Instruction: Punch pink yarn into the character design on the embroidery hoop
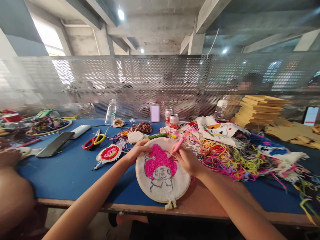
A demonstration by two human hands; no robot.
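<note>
A round embroidery hoop (pixel 160 194) with white cloth is tilted up at the table's front edge, its screw clamp at the bottom. On the cloth a hooded character is drawn in dark outline, its hood filled with bright pink yarn loops (pixel 160 155). My left hand (pixel 137 151) grips the hoop's upper left rim, its fingers partly hidden behind it. My right hand (pixel 186 160) is closed around a pink punch needle (pixel 178 144), its tip at the right side of the pink hood. Pink yarn runs up from the tool's upper end.
Tangled yarn (pixel 225 153) heaps on the right, beside stacked yellow-brown pads (pixel 260 108). Two cans (pixel 174 121), a water bottle (pixel 110 112) and scissors (pixel 94 140) lie or stand beyond the hoop. A phone (pixel 56 144) lies left, near another person's arm (pixel 12 180). A perforated metal screen (pixel 160 76) borders the back.
</note>
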